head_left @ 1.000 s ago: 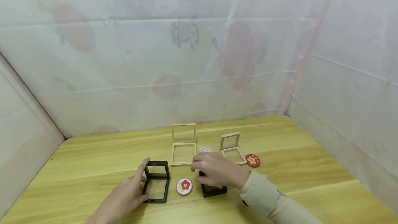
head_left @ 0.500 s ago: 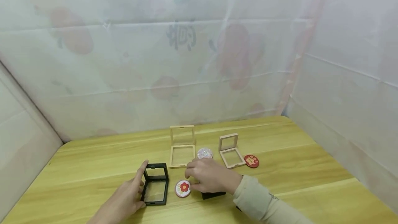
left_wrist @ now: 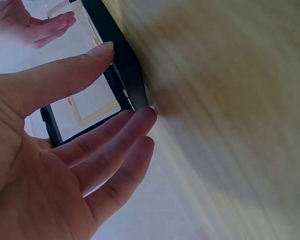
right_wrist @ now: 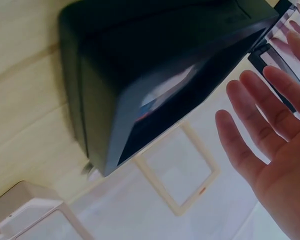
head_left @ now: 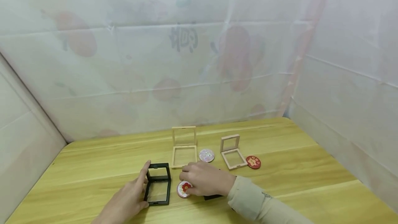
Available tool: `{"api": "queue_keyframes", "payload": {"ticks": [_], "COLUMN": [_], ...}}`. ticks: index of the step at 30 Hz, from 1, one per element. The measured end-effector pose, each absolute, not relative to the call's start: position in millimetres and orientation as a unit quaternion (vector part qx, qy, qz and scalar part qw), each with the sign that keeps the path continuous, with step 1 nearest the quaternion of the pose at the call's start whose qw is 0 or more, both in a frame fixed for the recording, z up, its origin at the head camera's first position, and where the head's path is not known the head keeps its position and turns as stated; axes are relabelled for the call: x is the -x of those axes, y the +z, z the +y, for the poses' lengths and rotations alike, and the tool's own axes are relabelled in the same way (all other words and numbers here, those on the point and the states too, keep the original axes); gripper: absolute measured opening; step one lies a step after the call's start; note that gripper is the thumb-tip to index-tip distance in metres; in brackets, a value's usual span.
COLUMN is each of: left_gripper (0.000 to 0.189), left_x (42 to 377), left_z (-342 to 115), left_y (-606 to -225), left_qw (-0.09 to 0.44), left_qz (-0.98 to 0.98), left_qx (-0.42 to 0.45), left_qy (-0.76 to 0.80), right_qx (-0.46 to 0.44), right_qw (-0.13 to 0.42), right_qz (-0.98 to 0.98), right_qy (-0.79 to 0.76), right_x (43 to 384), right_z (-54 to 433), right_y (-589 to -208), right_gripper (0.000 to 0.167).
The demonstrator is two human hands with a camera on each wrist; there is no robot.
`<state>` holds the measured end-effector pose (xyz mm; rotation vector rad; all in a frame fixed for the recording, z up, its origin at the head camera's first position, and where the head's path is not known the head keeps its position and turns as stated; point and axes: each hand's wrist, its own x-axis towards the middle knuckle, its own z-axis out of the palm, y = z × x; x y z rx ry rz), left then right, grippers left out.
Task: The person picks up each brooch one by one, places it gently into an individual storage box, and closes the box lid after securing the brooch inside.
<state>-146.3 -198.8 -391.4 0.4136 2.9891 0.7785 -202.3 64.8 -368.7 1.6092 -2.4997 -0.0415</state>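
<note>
Thumb and index finger of the left hand (head_left: pixel 129 193) held the hinged black frame (head_left: pixel 168 190) at its left side, the index tip up by the raised lid and the thumb against the near corner of the base; the left wrist view showed its other fingers long and slightly bent. The frame stood unfolded on the bench (head_left: pixel 93 168). To its right the red-flower badge (head_left: pixel 183 188) lay flat, the right hand (head_left: pixel 208 178) arched over its right side. That hand was unclenched and grasped nothing, its fingers loosely extended; the thumb overlapped the badge's edge, though contact could not be told. Its forearm, in a beige sleeve (head_left: pixel 253 196), slanted in from the lower right, and the hand hid much of a second black frame (head_left: pixel 212 197). Beyond were a larger wooden frame (head_left: pixel 184 146), a glittery badge (head_left: pixel 206 155) and a smaller wooden frame (head_left: pixel 237 166).
</note>
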Motion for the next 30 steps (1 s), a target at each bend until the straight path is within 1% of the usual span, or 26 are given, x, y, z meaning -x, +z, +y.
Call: {"api": "queue_keyframes", "payload": {"ticks": [9,18,26,30], "left_gripper": [0.114,0.115,0.117,0.118], "left_x": [143.4,139.6,138.0,139.0], "left_z": [-198.3,-194.1,-195.4,-196.1], "left_y": [-389.5,-388.1,-386.9,-386.8], "left_qw": [0.021,-0.019,-0.018,-0.02], "left_qz": [0.96,0.96,0.962,0.964], "left_qx": [-0.123,-0.148,-0.148,-0.147], "left_qy": [0.25,0.236,0.228,0.221], "right_qx": [-0.523,-0.505,-0.508,-0.511], "right_qw": [0.073,0.033,0.048,0.063], "right_qz": [-0.848,-0.86,-0.857,-0.851], "right_qy": [-0.041,-0.062,-0.077,-0.103], "right_x": [197.3,194.6,193.6,192.7], "right_z": [54.9,47.9,43.9,43.2], "right_y": [-369.0,-368.5,-371.6,-371.2], "right_gripper": [0.031,0.029,0.023,0.025]}}
